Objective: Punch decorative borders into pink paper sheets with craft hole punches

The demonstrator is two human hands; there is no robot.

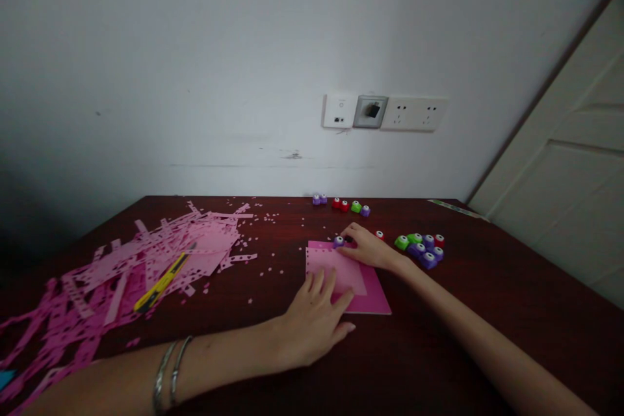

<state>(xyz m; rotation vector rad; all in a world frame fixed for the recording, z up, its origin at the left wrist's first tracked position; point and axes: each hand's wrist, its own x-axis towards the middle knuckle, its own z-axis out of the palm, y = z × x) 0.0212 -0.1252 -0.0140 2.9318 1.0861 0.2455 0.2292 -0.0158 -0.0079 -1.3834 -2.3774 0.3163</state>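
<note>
My left hand (314, 322) lies with spread fingers on a light pink paper sheet (348, 270), which rests on a darker pink stack (375, 299). A row of small punched holes runs along the light sheet's top edge. At that edge sits a small purple craft punch (338, 242), with the thumb and fingers of my right hand (365, 247) closed around its right side. Just beyond my right wrist is a red craft punch (379, 234), partly hidden by the hand.
Several craft punches (423, 249) in green, purple and red cluster at right; more purple punches (319, 199) line the wall side. Punched pink paper scraps (117, 270) heap at left, with a yellow utility knife (163, 283) on them. Tiny cutouts dot the dark table (273, 364).
</note>
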